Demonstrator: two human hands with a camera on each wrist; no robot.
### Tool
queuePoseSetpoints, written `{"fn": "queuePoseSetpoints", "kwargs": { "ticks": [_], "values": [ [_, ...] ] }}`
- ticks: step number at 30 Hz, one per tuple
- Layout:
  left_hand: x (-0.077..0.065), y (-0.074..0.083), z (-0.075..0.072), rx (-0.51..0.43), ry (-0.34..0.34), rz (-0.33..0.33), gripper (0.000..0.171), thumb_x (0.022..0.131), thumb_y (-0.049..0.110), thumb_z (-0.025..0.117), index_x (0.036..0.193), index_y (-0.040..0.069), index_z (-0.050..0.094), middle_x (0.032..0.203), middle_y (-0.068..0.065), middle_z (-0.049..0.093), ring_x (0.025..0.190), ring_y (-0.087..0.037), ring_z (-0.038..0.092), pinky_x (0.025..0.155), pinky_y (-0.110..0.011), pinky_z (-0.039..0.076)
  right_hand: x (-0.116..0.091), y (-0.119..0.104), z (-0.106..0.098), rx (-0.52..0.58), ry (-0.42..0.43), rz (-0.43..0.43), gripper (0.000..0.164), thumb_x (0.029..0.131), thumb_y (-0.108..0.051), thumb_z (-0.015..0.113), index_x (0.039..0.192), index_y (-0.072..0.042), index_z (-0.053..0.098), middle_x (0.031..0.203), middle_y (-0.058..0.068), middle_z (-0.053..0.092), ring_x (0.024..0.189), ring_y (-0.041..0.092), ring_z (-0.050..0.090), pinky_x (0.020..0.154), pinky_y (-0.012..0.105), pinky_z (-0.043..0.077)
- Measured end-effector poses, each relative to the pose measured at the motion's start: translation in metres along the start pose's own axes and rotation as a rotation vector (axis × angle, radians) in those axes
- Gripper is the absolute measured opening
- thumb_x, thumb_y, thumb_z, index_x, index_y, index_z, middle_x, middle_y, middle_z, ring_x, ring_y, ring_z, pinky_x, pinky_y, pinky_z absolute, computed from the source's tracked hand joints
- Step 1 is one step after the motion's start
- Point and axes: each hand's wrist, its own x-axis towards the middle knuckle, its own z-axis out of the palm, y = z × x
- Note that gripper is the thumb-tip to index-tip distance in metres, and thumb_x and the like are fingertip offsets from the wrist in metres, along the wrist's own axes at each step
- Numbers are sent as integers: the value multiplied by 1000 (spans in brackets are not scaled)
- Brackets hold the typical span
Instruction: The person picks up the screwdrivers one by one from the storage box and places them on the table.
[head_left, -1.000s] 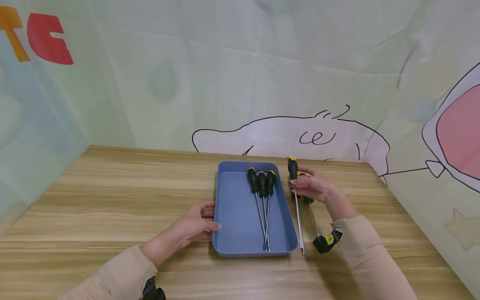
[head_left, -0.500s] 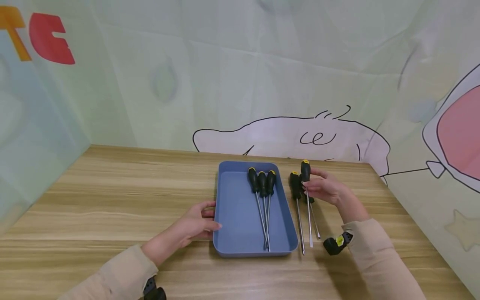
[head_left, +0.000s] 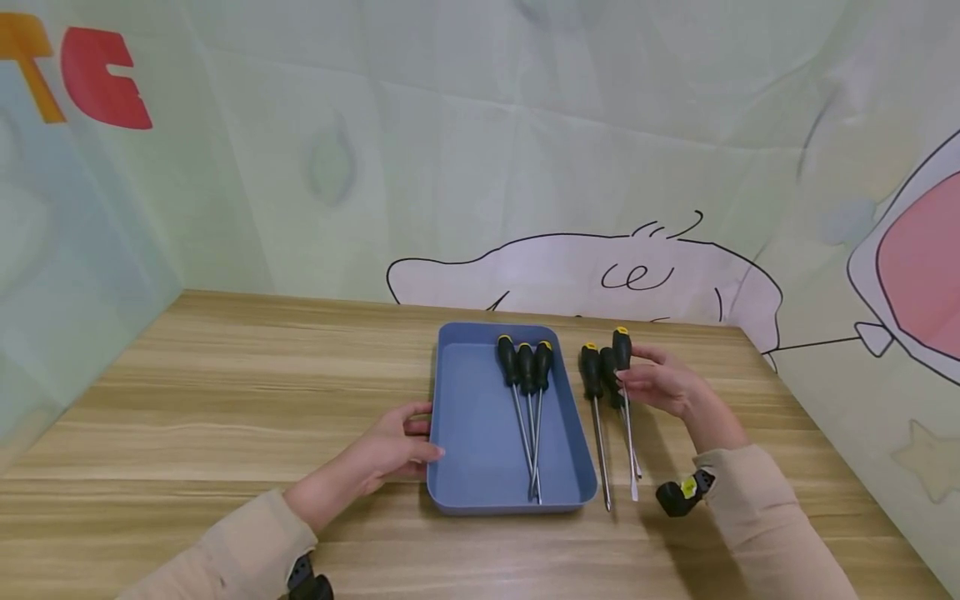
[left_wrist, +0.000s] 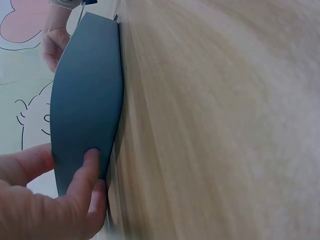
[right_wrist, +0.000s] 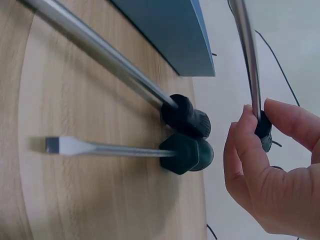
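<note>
A blue rectangular tray (head_left: 480, 450) sits on the table with three black-handled screwdrivers (head_left: 526, 367) lying in it. My left hand (head_left: 390, 446) holds its left wall, thumb over the rim; in the left wrist view its fingers (left_wrist: 84, 185) press the outer side. Right of the tray, my right hand (head_left: 663, 382) pinches a screwdriver (head_left: 622, 350) by its black, yellow-capped handle, shaft pointing down toward me. In the right wrist view, this raised screwdriver (right_wrist: 249, 55) is above two others on the table: one with a long shaft (right_wrist: 120, 65), the other flat-bladed (right_wrist: 115, 150).
The wood-grain table (head_left: 285, 375) ends at a printed cloth backdrop (head_left: 480, 167) behind the tray. A small black device (head_left: 678, 496) sits on the right cuff, another (head_left: 307, 581) on the left cuff.
My right hand has moved right, away from the tray, with the screwdriver, uncovering a screwdriver beside the tray. My left hand stays on the tray, which has not moved.
</note>
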Motion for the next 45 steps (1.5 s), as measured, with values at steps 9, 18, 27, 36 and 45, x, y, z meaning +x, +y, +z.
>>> {"fn": "queuePoseSetpoints", "kwargs": {
  "ticks": [9, 18, 27, 36, 45],
  "values": [
    [0, 0, -1, 4, -9, 7, 69, 78, -16, 59, 139, -8, 28, 124, -30, 44, 91, -26, 58, 74, -42, 55, -2, 4, -8, 4, 27, 29, 80, 87, 12, 47, 146, 3, -6, 80, 7, 60, 71, 13, 62, 69, 24, 54],
    [0, 0, -1, 15, -5, 14, 68, 78, -15, 60, 139, -8, 29, 123, -29, 45, 89, -25, 58, 74, -41, 55, -4, 9, -17, -27, 57, 43, 82, 86, 11, 51, 146, 4, -5, 81, 7, 62, 72, 14, 63, 69, 26, 55],
    [1, -2, 0, 12, 2, 6, 68, 78, -16, 60, 139, -8, 30, 123, -29, 45, 90, -26, 58, 74, -42, 55, 0, 18, -26, -90, 105, 62, 81, 85, 10, 53, 145, 8, -2, 78, 3, 63, 70, 13, 63, 67, 26, 55],
    [1, -2, -1, 10, 2, 10, 68, 78, -15, 60, 139, -8, 29, 123, -29, 45, 90, -26, 58, 74, -42, 55, 8, 28, -28, -139, 142, 60, 80, 83, 12, 54, 145, 8, 3, 76, 4, 60, 67, 13, 62, 65, 27, 56],
    [0, -2, -1, 4, 5, 11, 68, 78, -15, 60, 139, -8, 30, 123, -29, 45, 90, -26, 58, 74, -42, 55, 15, 29, -24, -361, 278, 31, 77, 81, 11, 59, 144, 7, 16, 109, 21, 47, 69, 10, 59, 64, 26, 55]
  ]
}}
